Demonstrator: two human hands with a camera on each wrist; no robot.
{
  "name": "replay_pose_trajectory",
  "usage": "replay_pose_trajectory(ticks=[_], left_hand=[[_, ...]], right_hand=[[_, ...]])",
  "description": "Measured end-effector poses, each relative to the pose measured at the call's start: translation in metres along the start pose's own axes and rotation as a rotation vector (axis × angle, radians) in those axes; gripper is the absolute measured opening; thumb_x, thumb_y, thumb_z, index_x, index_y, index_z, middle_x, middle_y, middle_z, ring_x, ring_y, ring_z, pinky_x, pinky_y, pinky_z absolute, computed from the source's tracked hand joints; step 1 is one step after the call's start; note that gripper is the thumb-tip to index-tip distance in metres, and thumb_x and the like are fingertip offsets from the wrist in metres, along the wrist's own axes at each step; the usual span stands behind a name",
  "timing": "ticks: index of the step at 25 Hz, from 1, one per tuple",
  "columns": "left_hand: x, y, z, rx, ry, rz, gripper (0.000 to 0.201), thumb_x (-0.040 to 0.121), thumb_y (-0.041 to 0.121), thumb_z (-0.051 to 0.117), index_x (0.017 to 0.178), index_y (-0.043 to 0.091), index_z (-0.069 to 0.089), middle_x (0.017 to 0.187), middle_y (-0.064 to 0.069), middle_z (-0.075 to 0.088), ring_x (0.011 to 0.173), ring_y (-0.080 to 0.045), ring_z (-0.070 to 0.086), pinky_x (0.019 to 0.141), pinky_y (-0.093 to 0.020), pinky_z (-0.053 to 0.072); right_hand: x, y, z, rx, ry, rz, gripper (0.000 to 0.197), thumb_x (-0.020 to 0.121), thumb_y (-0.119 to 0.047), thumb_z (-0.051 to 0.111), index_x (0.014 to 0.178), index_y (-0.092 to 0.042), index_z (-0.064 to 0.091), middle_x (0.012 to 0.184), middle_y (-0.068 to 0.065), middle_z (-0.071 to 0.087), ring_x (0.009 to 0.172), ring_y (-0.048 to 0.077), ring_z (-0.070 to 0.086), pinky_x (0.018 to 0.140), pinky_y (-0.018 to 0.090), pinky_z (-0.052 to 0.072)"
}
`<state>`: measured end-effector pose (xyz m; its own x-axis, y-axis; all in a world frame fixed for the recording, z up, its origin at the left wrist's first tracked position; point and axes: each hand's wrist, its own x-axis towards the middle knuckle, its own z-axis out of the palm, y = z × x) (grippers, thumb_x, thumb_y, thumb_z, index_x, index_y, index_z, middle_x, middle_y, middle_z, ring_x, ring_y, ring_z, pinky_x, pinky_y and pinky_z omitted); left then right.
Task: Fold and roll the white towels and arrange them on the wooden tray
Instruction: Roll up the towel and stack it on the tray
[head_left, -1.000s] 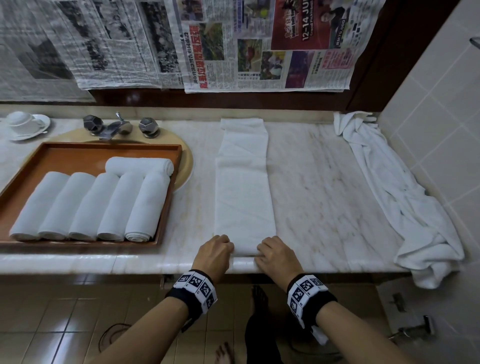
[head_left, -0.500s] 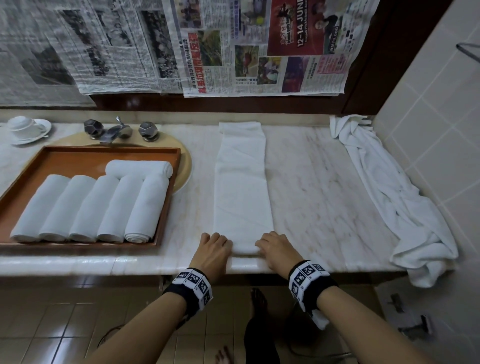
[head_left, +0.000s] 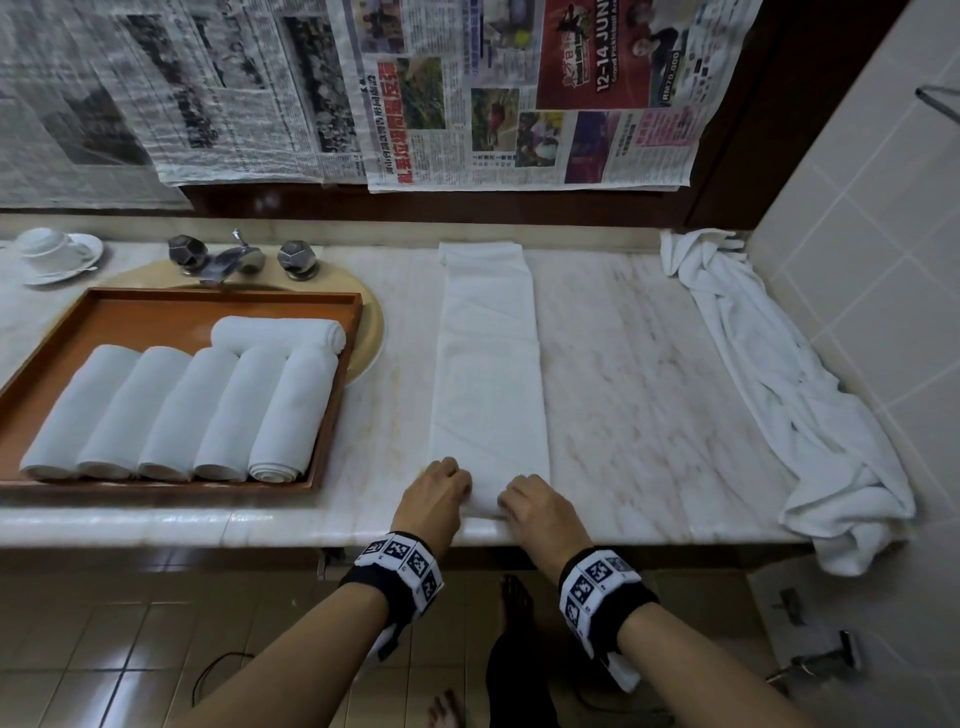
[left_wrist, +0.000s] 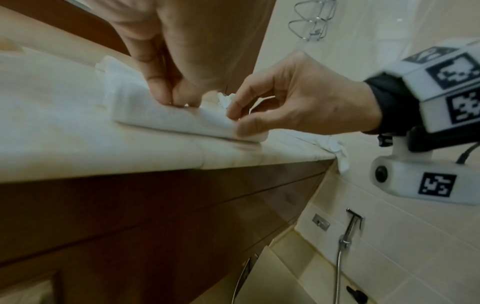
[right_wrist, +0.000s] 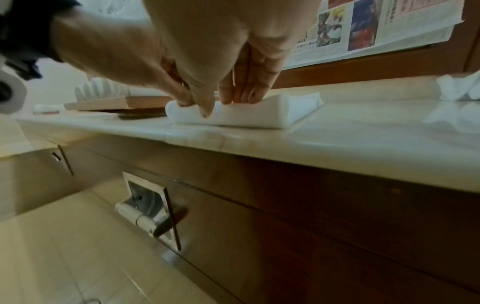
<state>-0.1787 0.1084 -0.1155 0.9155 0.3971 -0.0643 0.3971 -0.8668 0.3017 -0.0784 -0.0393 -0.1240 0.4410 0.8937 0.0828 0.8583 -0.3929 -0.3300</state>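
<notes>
1. The folded towel (head_left: 488, 374) lies as a long narrow strip on the table (head_left: 649, 395), running straight away from the fingers. That lengthwise lie lets the roll travel the whole strip in one direction.
2. Its near end sits right at the table's front edge, under the fingers, where a small first turn of cloth is already curled up.
3. The left hand (head_left: 434, 493) has its fingers (left_wrist: 161, 86) curled onto that turn, thumb and fingertips pinching it. The right hand (head_left: 537, 506) grips the same turn just beside it, fingers (right_wrist: 246, 90) bent over the top. One hand at each side should keep the roll even and tight.
4. To the left of the fingers, well apart, the wooden tray (head_left: 332, 395) holds five rolled towels (head_left: 171, 415) side by side and a sixth laid across their far ends. The row fills the tray's near part, so this roll probably joins the crosswise one.
5. Far to the right of the fingers a loose towel (head_left: 810, 415) lies crumpled along the wall, likely next in line.
</notes>
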Motion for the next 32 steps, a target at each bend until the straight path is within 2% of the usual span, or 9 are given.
replay_pose_trajectory(ticks=[2, 6, 9, 14, 17, 20, 23, 25, 32], left_hand=[[-0.003, 0.003, 0.003, -0.065, 0.027, 0.021, 0.026, 0.056, -0.012, 0.072, 0.069, 0.009, 0.066, 0.076, -0.004, 0.06, 0.067, -0.025, 0.059, 0.052, -0.024, 0.038], [-0.011, 0.0, 0.008, -0.126, 0.015, 0.116, 0.024, 0.059, 0.017, 0.084, 0.074, 0.013, 0.066, 0.079, 0.0, 0.063, 0.073, -0.021, 0.06, 0.054, -0.027, 0.05], [-0.004, 0.0, 0.004, -0.018, -0.029, 0.14, 0.029, 0.05, 0.014, 0.088, 0.068, 0.015, 0.064, 0.073, 0.002, 0.061, 0.067, -0.019, 0.059, 0.051, -0.027, 0.05], [-0.004, -0.002, 0.01, 0.041, -0.001, 0.193, 0.017, 0.061, 0.016, 0.075, 0.07, 0.015, 0.061, 0.072, -0.001, 0.057, 0.064, -0.021, 0.055, 0.057, -0.03, 0.049], [-0.009, -0.009, 0.018, -0.006, 0.002, 0.209, 0.012, 0.075, 0.021, 0.053, 0.077, 0.013, 0.062, 0.078, -0.003, 0.057, 0.07, -0.023, 0.056, 0.062, -0.033, 0.05], [-0.007, -0.003, 0.012, 0.0, 0.012, 0.176, 0.008, 0.081, 0.014, 0.055, 0.083, 0.01, 0.062, 0.085, -0.008, 0.058, 0.079, -0.028, 0.055, 0.07, -0.035, 0.048], [-0.013, 0.007, 0.014, -0.056, 0.106, 0.218, 0.021, 0.069, 0.007, 0.072, 0.088, 0.011, 0.065, 0.09, -0.004, 0.061, 0.08, -0.021, 0.055, 0.068, -0.031, 0.051], [-0.018, 0.008, 0.022, -0.135, 0.15, 0.244, 0.03, 0.061, 0.003, 0.077, 0.088, 0.012, 0.066, 0.09, -0.001, 0.059, 0.084, -0.017, 0.048, 0.068, -0.026, 0.049], [0.016, -0.001, 0.024, -0.196, 0.071, 0.163, 0.026, 0.068, -0.012, 0.065, 0.084, 0.006, 0.072, 0.089, -0.008, 0.061, 0.086, -0.025, 0.053, 0.072, -0.037, 0.055]], right_hand=[[-0.008, -0.003, 0.003, 0.021, 0.02, -0.049, 0.025, 0.061, -0.012, 0.084, 0.075, -0.015, 0.064, 0.079, -0.001, 0.06, 0.073, 0.016, 0.057, 0.06, 0.025, 0.052], [-0.002, 0.007, 0.005, 0.033, 0.037, -0.061, 0.034, 0.058, 0.0, 0.083, 0.085, -0.012, 0.066, 0.085, 0.001, 0.062, 0.076, 0.019, 0.059, 0.063, 0.026, 0.053], [0.005, 0.012, 0.005, -0.001, 0.02, -0.092, 0.035, 0.059, -0.002, 0.083, 0.09, -0.011, 0.068, 0.087, 0.002, 0.064, 0.077, 0.021, 0.061, 0.066, 0.028, 0.054], [0.007, 0.007, 0.0, -0.016, -0.032, -0.048, 0.036, 0.062, 0.001, 0.076, 0.095, -0.009, 0.066, 0.093, 0.008, 0.062, 0.082, 0.026, 0.058, 0.067, 0.038, 0.056], [-0.003, 0.0, 0.002, -0.002, -0.022, -0.102, 0.044, 0.064, -0.003, 0.073, 0.106, -0.009, 0.062, 0.102, 0.005, 0.061, 0.087, 0.023, 0.057, 0.072, 0.032, 0.054], [-0.001, 0.001, 0.005, 0.008, -0.039, -0.066, 0.051, 0.056, 0.003, 0.075, 0.105, -0.011, 0.064, 0.099, 0.004, 0.062, 0.087, 0.024, 0.056, 0.072, 0.033, 0.054], [0.014, 0.006, 0.001, 0.041, -0.187, 0.027, 0.041, 0.082, -0.001, 0.056, 0.122, -0.012, 0.059, 0.115, 0.006, 0.056, 0.107, 0.025, 0.046, 0.093, 0.034, 0.041], [0.016, 0.005, 0.0, 0.035, -0.198, 0.059, 0.041, 0.085, -0.005, 0.053, 0.126, -0.012, 0.056, 0.119, 0.006, 0.053, 0.111, 0.024, 0.044, 0.096, 0.032, 0.037], [-0.012, 0.0, 0.015, -0.121, 0.032, -0.158, 0.071, 0.057, 0.001, 0.077, 0.125, -0.001, 0.054, 0.115, 0.01, 0.06, 0.101, 0.027, 0.05, 0.098, 0.038, 0.044]])
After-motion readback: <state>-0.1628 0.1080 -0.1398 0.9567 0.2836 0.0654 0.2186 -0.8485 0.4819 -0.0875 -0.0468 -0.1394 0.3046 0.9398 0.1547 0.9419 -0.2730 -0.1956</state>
